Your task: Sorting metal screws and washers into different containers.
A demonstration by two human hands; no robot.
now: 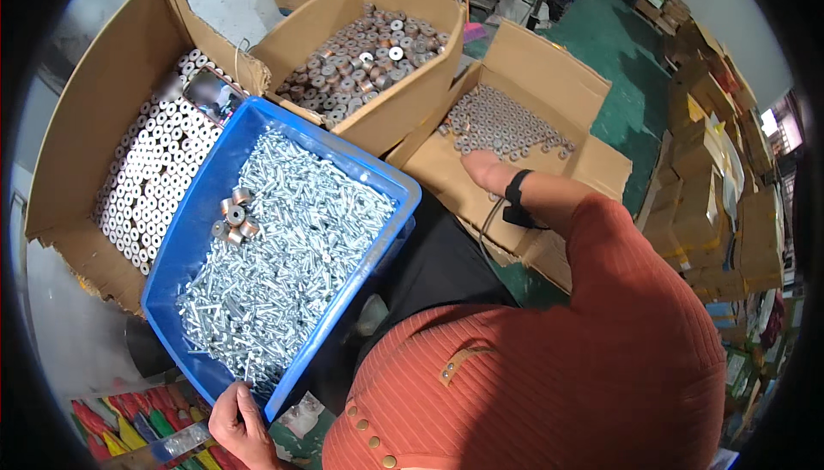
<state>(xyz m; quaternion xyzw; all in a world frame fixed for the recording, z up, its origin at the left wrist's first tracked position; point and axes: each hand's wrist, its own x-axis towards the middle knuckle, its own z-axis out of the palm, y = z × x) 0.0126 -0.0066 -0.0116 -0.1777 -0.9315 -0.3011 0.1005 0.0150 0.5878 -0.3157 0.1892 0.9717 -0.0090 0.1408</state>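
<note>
The blue bin [339, 320] is a deep, straight-sided plastic tub with a thick rim and rounded corners, heaped with shiny silver screws [292, 221]; it sits in front of me to my left, its long axis slanting from the near left, by my left hand [239, 425], to the far right; the screws lie jumbled, pointing every way. My left hand is at the bin's near corner, thumb along the rim and fingers curled, pinching the edge; on the screws rests a small cluster of spools [236, 214] with grey ends and coppery sides, tilted at different angles.

My right hand [482, 169] reaches down into the open carton [438, 176] on my right, close beside the small grey rollers [506, 122] laid side by side there, most with their holes facing up; its fingers are hidden, so I cannot tell whether they are spread or pinching anything; a black band [518, 200] circles that wrist.

Beyond the bin a taller carton [403, 114] holds a loose heap of coppery spools; left of the bin a large carton [90, 118] holds many white-ended ones; a phone [214, 97] leans by the bin's far corner; stacked boxes [695, 204] stand well apart at my right.
</note>
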